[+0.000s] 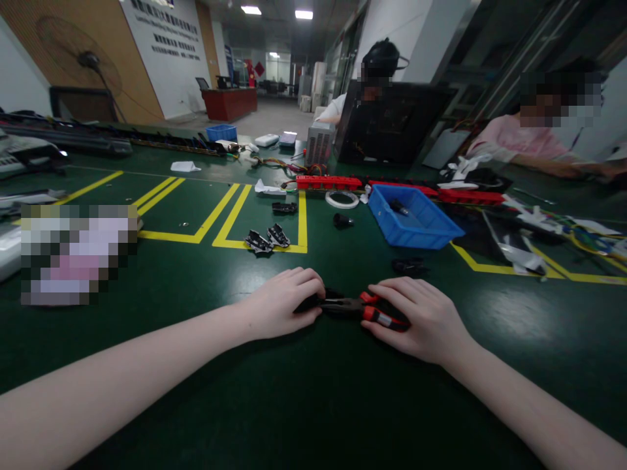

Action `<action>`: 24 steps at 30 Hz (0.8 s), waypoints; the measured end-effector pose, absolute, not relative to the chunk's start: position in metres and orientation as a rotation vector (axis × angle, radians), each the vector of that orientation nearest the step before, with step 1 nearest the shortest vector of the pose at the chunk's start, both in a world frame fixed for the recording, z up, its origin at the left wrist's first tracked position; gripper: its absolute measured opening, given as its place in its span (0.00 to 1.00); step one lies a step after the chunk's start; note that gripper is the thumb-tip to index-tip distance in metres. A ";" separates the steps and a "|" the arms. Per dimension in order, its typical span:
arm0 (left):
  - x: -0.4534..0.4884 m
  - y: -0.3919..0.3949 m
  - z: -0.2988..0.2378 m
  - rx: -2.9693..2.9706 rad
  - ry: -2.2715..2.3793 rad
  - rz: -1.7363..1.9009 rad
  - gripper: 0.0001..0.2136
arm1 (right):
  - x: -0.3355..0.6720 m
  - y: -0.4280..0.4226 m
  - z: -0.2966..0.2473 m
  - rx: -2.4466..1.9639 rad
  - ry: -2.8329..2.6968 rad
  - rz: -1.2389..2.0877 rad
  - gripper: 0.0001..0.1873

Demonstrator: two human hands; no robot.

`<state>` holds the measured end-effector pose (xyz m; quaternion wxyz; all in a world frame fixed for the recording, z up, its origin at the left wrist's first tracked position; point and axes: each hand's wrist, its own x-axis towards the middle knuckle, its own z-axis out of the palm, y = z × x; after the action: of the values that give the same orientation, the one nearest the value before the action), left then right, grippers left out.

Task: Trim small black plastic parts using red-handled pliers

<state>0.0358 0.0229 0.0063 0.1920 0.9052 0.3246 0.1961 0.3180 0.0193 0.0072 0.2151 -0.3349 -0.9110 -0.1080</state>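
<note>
My right hand (421, 316) is closed around the red and black handles of a pair of pliers (345, 305). The plier jaws point left and meet a small black part (307, 304) pinched in the fingers of my left hand (284, 303). That part is mostly hidden by my fingers, so its kind does not show. Both hands are low over the dark green table (337, 398). Beyond them lie several black and silver small parts (267, 240), and another black piece (410, 266) rests past my right hand.
A blue bin (414, 219) with a black item inside stands at the right. Near it are a black cylinder (343, 220), a white ring (341, 200) and red strips (328, 183). Yellow tape (302, 222) marks the table. Two people sit across and to the right.
</note>
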 end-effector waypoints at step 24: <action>0.033 0.026 0.004 2.548 0.858 0.553 0.06 | 0.320 0.021 0.009 -0.911 -2.503 -0.147 0.17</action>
<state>0.0332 0.0259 0.0035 0.1973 0.9100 0.3064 0.1976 0.3199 0.0213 0.0085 0.2349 -0.3319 -0.9120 -0.0536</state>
